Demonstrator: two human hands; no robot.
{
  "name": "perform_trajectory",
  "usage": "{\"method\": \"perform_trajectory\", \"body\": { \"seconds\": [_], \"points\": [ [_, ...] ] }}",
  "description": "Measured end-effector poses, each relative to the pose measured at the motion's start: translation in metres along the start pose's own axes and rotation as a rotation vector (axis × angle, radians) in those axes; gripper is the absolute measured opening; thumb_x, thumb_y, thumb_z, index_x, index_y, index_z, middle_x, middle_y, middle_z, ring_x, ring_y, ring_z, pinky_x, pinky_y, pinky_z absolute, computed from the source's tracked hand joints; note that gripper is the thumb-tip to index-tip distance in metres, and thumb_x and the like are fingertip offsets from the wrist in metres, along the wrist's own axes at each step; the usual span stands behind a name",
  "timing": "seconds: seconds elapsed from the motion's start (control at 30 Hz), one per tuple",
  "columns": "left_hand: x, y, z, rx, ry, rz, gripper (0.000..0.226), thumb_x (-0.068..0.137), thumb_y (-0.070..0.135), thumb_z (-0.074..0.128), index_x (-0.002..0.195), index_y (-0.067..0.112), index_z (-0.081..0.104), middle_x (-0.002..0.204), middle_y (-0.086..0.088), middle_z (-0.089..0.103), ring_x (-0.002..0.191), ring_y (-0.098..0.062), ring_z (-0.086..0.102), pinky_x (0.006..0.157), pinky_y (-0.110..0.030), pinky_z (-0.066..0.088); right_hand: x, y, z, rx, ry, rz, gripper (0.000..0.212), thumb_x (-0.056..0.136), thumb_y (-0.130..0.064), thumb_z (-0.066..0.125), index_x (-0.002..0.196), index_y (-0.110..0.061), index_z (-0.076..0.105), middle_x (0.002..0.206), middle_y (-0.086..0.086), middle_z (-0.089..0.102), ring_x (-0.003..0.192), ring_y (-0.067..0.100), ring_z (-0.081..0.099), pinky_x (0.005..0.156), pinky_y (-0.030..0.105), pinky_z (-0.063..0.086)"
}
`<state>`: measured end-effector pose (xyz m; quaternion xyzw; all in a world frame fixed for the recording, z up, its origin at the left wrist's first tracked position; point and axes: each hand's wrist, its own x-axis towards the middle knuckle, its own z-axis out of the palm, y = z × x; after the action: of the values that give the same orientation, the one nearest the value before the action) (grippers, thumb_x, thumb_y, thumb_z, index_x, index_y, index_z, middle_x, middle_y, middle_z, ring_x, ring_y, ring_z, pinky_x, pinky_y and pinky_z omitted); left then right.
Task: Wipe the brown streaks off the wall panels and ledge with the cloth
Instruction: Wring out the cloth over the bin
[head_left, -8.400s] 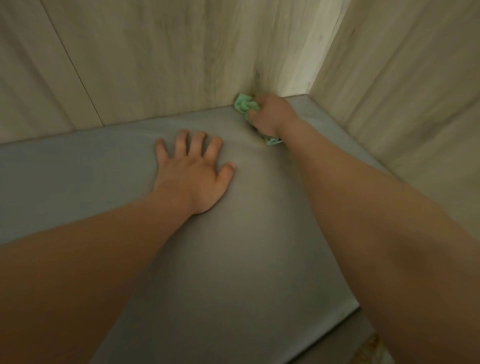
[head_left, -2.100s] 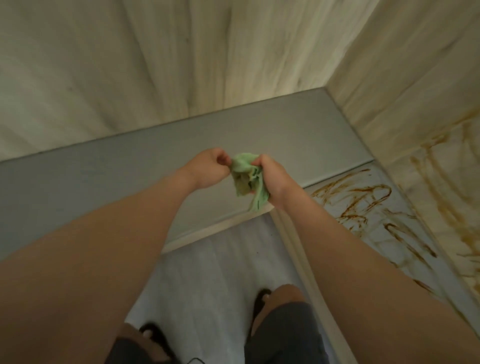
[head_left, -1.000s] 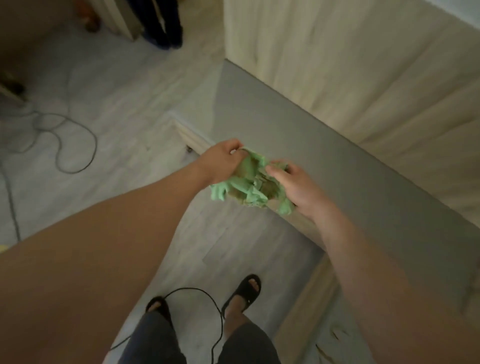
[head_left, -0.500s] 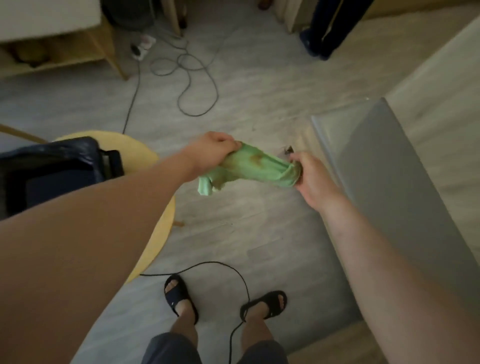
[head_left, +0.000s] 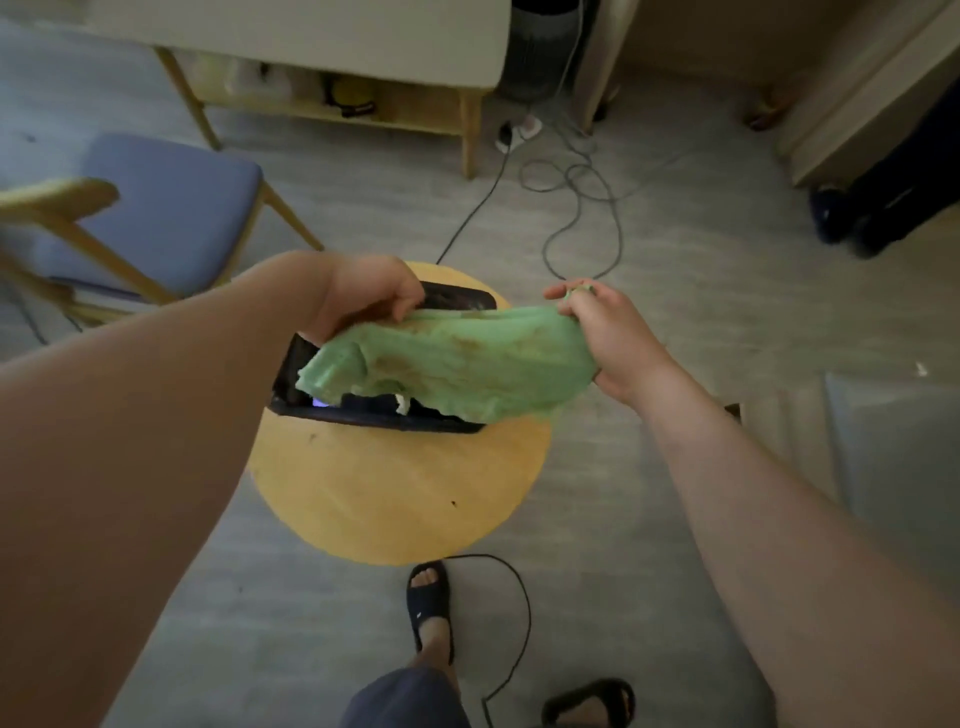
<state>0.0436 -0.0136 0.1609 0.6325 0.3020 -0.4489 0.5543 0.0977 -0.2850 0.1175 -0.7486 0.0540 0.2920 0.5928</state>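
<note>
L hand (head_left: 363, 299): fingers curled, gripping upper-left edge of green cloth (head_left: 457, 366). Cloth stretched betw. both hands, long axis left-right, approx. level, brown stains on top; held in air over black container (head_left: 384, 415) on round yellow surface (head_left: 405, 493). R hand (head_left: 610, 340): pinching right end.

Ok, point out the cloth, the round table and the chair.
cloth (head_left: 467, 364), head view, on its stained middle, stretched between both hands.
table (head_left: 405, 499), head view, on the bare yellow top.
chair (head_left: 166, 208), head view, on the blue seat.
</note>
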Motion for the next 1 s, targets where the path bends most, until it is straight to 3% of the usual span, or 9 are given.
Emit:
{"method": "perform_trajectory", "body": {
  "seconds": [0.1,0.17,0.3,0.4,0.5,0.67,0.8,0.87,1.0],
  "points": [
    [-0.010,-0.023,-0.054,-0.035,-0.045,-0.020,0.055,0.051,0.012,0.049,0.101,-0.004,0.067,0.100,-0.026,0.065,0.096,-0.041,0.063,0.104,-0.055,0.047,0.013,-0.021,0.051,-0.034,-0.019,-0.032,0.016,0.101,-0.017,0.055,0.107,-0.014,0.069,0.095,0.002,0.067,0.079,0.015,0.066,0.064,0.029,0.054],
    [-0.014,-0.031,-0.075,-0.143,-0.033,0.056,0.052,0.051,0.012,0.047,0.096,-0.004,0.067,0.100,-0.024,0.066,0.099,-0.040,0.063,0.109,-0.054,0.045,0.018,-0.031,0.074,-0.022,0.006,-0.076,0.014,0.101,-0.023,0.059,0.108,-0.017,0.070,0.096,0.002,0.069,0.082,0.017,0.069,0.070,0.037,0.057],
    [-0.011,-0.051,-0.112,-0.311,0.115,0.267,0.022,0.055,0.011,0.042,0.068,0.002,0.058,0.074,-0.012,0.058,0.071,-0.029,0.059,0.073,-0.032,0.053,0.032,-0.046,0.115,-0.087,0.077,-0.155,0.011,0.089,-0.039,0.065,0.094,-0.035,0.073,0.111,0.009,0.072,0.107,0.034,0.068,0.093,0.054,0.056],
    [0.017,-0.072,-0.126,-0.131,0.336,0.366,0.035,0.065,0.007,0.052,0.095,-0.006,0.062,0.091,-0.017,0.058,0.084,-0.031,0.055,0.078,-0.043,0.046,0.043,-0.044,0.128,-0.190,0.076,-0.163,0.011,0.091,-0.031,0.063,0.097,-0.027,0.071,0.095,0.007,0.067,0.085,0.027,0.062,0.075,0.037,0.053],
    [0.052,-0.102,-0.120,0.334,0.526,0.289,0.019,0.094,0.013,0.055,0.100,0.016,0.074,0.095,-0.005,0.065,0.091,-0.026,0.059,0.083,-0.036,0.047,0.053,-0.012,0.140,-0.528,-0.087,-0.063,0.016,0.099,-0.020,0.052,0.109,-0.021,0.065,0.096,0.009,0.064,0.072,0.019,0.049,0.061,0.032,0.045],
    [0.109,-0.147,-0.097,0.589,0.316,0.066,0.026,0.083,0.020,0.051,0.096,0.014,0.073,0.090,-0.010,0.066,0.077,-0.028,0.059,0.070,-0.038,0.050,0.075,0.051,0.151,-0.973,-0.404,0.170,0.018,0.102,-0.023,0.049,0.116,-0.025,0.060,0.118,0.002,0.062,0.059,0.015,0.056,0.050,0.029,0.041],
    [0.125,-0.141,-0.092,0.555,0.378,0.079,0.041,0.094,0.013,0.051,0.133,0.021,0.062,0.116,-0.002,0.061,0.103,-0.027,0.061,0.080,-0.036,0.048,0.107,0.058,0.154,-0.918,-0.266,0.136,0.028,0.104,-0.015,0.044,0.131,-0.021,0.050,0.096,0.005,0.061,0.063,0.021,0.058,0.047,0.032,0.039],
    [0.136,-0.135,-0.097,0.477,0.531,0.124,0.041,0.098,0.012,0.052,0.138,0.023,0.052,0.120,-0.003,0.059,0.102,-0.027,0.059,0.080,-0.039,0.049,0.124,0.061,0.156,-0.972,-0.178,0.076,0.041,0.103,-0.008,0.044,0.142,-0.020,0.041,0.108,0.010,0.058,0.070,0.022,0.058,0.049,0.033,0.037],
    [0.151,-0.125,-0.099,0.517,0.635,0.187,0.034,0.097,0.003,0.048,0.126,0.021,0.054,0.135,-0.006,0.045,0.122,-0.031,0.045,0.094,-0.041,0.044,0.138,0.074,0.164,-1.152,-0.239,0.096,0.064,0.100,-0.006,0.052,0.155,-0.023,0.026,0.150,0.022,0.028,0.116,0.039,0.053,0.065,0.036,0.044]
  ]
}}
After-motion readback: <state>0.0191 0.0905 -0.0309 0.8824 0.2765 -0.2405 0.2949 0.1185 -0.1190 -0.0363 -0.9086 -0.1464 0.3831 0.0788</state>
